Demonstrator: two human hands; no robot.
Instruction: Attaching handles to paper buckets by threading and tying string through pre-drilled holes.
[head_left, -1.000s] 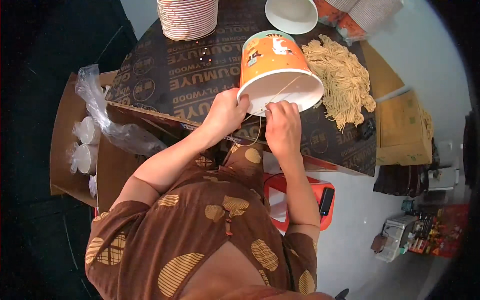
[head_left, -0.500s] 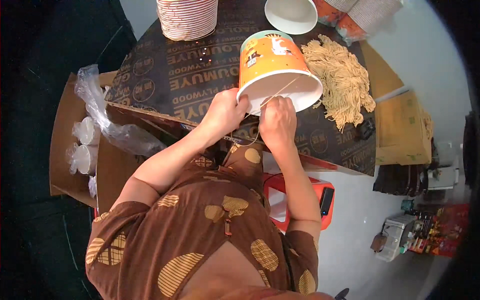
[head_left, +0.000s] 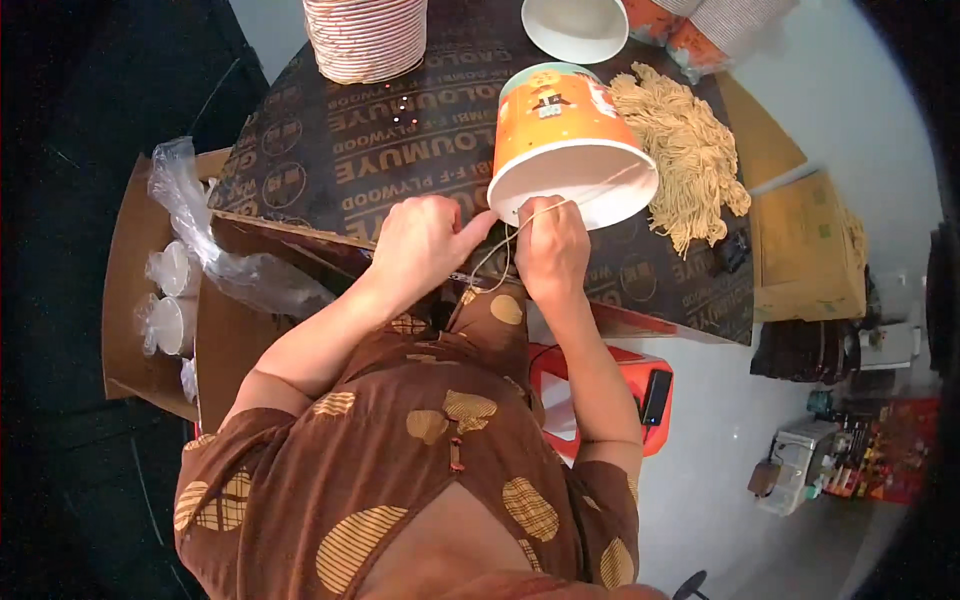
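An orange paper bucket [head_left: 560, 118] with cartoon prints lies tilted on the dark table, its white open mouth facing me. A thin beige string [head_left: 500, 250] hangs in a loop below the rim, and a strand of it runs across the mouth. At the rim, my right hand [head_left: 553, 250] is closed with the string pinched in its fingers. My left hand [head_left: 420, 245] is beside the rim's left edge, thumb stretched toward it and away from the curled fingers. Nothing shows in its grasp. To the bucket's right lies a heap of beige strings [head_left: 690, 150].
A tall stack of paper buckets [head_left: 365, 40] stands at the back left. Behind the bucket is a white paper bowl [head_left: 575, 28]. Wrapped stacks [head_left: 715, 40] lie at the back right. A cardboard box [head_left: 150, 320] with plastic-wrapped cups sits left of the table edge [head_left: 290, 235].
My left hand has come off the bucket's rim and drawn slightly left, its thumb spreading. The bucket has shifted a little right and turned. My right hand stays at the rim with the string.
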